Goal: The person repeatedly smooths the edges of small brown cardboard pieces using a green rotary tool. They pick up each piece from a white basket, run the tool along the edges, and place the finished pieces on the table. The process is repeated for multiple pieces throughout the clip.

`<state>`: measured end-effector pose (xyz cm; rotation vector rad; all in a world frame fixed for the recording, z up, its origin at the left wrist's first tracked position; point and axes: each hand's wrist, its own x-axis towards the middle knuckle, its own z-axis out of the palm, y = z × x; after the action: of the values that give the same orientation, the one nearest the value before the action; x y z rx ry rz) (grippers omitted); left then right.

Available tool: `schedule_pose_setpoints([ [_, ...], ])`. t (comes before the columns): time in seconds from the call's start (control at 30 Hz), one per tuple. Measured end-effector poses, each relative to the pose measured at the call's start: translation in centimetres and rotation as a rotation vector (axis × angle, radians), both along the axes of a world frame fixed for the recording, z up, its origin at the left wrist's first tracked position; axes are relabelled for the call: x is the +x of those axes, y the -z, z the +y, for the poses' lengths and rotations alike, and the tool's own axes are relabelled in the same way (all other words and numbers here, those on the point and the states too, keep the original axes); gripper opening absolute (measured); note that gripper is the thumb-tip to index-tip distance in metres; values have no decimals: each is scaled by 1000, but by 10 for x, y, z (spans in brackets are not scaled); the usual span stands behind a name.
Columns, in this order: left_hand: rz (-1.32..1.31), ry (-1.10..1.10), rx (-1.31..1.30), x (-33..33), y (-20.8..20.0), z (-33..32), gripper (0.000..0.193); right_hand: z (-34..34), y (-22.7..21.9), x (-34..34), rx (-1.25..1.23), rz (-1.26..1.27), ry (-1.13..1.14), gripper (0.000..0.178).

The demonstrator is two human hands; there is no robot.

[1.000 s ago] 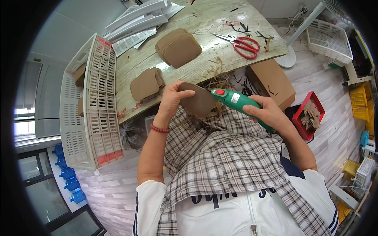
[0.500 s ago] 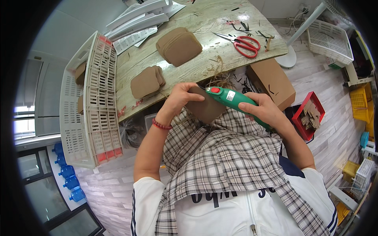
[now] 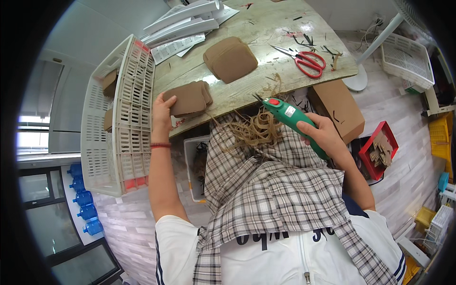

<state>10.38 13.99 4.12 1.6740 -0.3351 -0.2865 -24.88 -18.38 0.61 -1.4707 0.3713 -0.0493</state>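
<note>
Blue water jugs (image 3: 87,212) line up; white papers (image 3: 186,32) lie heaped; a fan (image 3: 380,39) stands at right.

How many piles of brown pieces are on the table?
2: the near pile, at the left hand, and the far pile, left of the scissors. A brown edge at the picture's top may be another, mostly out of view.

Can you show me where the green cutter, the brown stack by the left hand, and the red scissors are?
Green cutter (image 3: 291,119): head view, on the middle of its body.
Brown stack (image 3: 189,99): head view, on its top piece.
Red scissors (image 3: 298,55): head view, where blades meet handles.
</note>
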Motion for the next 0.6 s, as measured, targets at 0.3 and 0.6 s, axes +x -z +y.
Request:
schedule_pose_setpoints([
  [0.3, -1258, -22, 979, -50, 17, -167, 62, -3, 2, -12, -43, 1, 77, 34],
  [0.6, -846, -147, 670, -90, 50, -168, 47, -5, 10, -20, -69, 5, 159, 34],
])
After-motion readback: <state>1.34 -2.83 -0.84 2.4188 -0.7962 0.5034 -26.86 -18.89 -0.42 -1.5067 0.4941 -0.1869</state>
